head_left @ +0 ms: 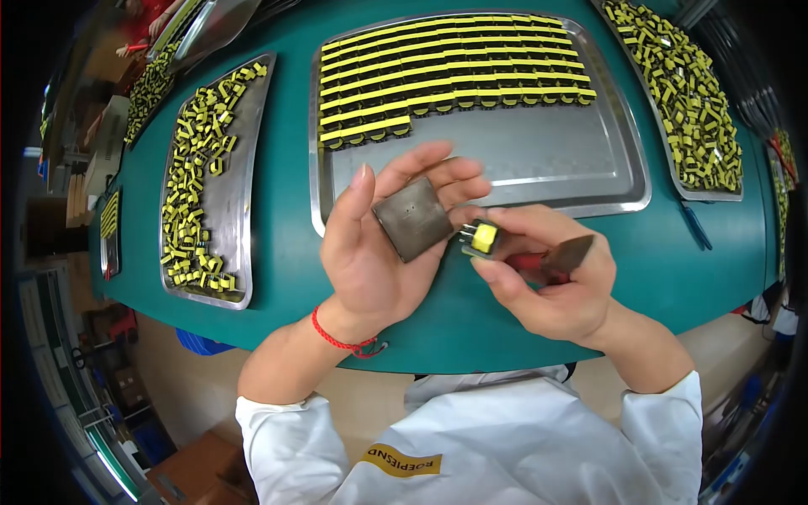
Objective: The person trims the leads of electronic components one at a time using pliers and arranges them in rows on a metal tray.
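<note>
My left hand (366, 244) is turned palm up, fingers curled, holding a dark grey square block (413, 219) flat across the palm. Pinched between the thumb and fingers of my right hand (555, 282) is a small transformer (482, 237) with yellow tape and a black base. Its metal pins point left, close to the block; whether they touch it I cannot tell. A red-handled tool (566, 259) with a brown end is also tucked in my right hand, partly hidden by the fingers. Beyond both hands, a metal tray (539, 164) bears neat rows of yellow-and-black transformers (454, 67).
Loose transformers lie in a left tray (229, 189) and fill a right-hand tray (673, 93). Blue tweezers (697, 227) rest by the right tray on the green table (656, 261). Another person's hand (157, 25) shows at the upper left, near more trays.
</note>
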Demonstrator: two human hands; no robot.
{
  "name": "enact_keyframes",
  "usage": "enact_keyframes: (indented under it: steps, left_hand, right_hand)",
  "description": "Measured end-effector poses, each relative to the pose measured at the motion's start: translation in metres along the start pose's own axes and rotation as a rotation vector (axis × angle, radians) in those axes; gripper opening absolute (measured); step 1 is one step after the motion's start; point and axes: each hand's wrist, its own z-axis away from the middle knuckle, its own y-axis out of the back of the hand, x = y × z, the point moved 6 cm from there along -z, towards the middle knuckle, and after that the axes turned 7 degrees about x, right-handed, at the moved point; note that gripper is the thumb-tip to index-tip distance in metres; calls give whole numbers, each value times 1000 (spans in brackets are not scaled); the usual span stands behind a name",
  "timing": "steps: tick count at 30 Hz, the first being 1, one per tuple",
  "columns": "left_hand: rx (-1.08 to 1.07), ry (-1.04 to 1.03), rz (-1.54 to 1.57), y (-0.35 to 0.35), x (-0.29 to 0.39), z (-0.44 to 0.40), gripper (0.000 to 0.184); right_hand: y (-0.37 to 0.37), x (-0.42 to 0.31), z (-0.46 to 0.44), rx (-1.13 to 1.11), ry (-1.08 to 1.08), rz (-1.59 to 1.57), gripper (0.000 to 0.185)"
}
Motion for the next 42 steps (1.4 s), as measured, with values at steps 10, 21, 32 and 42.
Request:
enact_keyframes:
  steps: [10, 21, 32, 42]
  left_hand:
    - [-228, -125, -438, -15, -10, 10, 78]
    - [-183, -121, -596, -18, -15, 9, 73]
    - [85, 156, -76, -8, -8, 1, 53]
    - [169, 65, -152, -1, 1, -2, 47]
  right_hand:
    - [-12, 3, 0, -76, -44, 79, 34]
    - [-11, 8, 7, -64, -90, 81, 32]
    - [-4, 12, -3, -7, -254, -41, 32]
    - [-4, 15, -1, 2, -302, -35, 22]
